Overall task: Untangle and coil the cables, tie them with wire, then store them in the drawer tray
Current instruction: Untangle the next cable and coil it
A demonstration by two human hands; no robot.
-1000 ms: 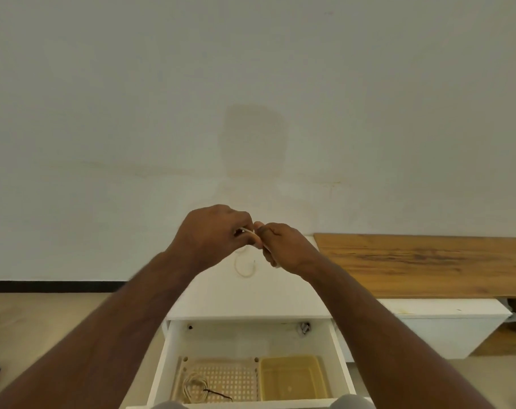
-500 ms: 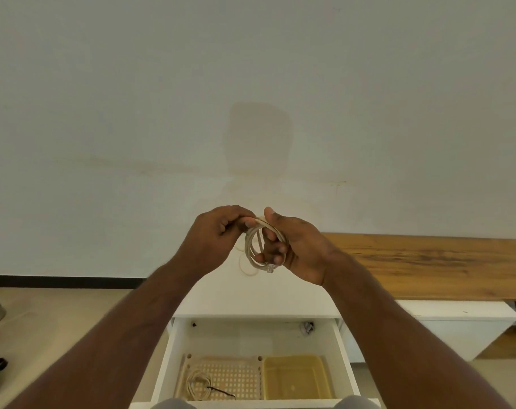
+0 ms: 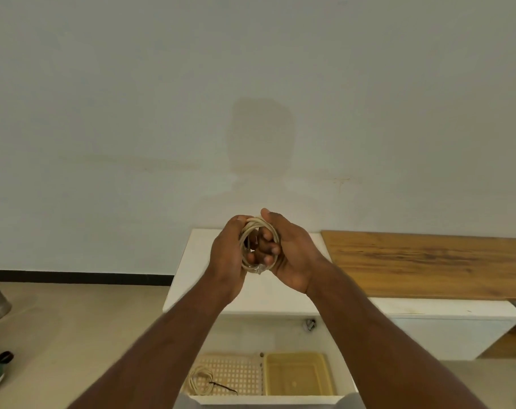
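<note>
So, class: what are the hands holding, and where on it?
Both hands, left and right, hold a coiled cream cable: left grips its left side, right fingers pass through the loop.

One second ago both hands met in a tight pinch on a thin strand, with a loose loop hanging below them. Now the cable (image 3: 258,245) is a round coil of several turns held up between the two hands. The right hand (image 3: 286,255) has turned its palm toward the camera and its fingers (image 3: 267,249) pass through the middle of the coil, thumb on the top. The left hand (image 3: 225,255) has moved from pinching to gripping the left side of the coil. The hands are a little lower than before. The view has tilted down slightly, so the drawer (image 3: 292,338) shows more.
</note>
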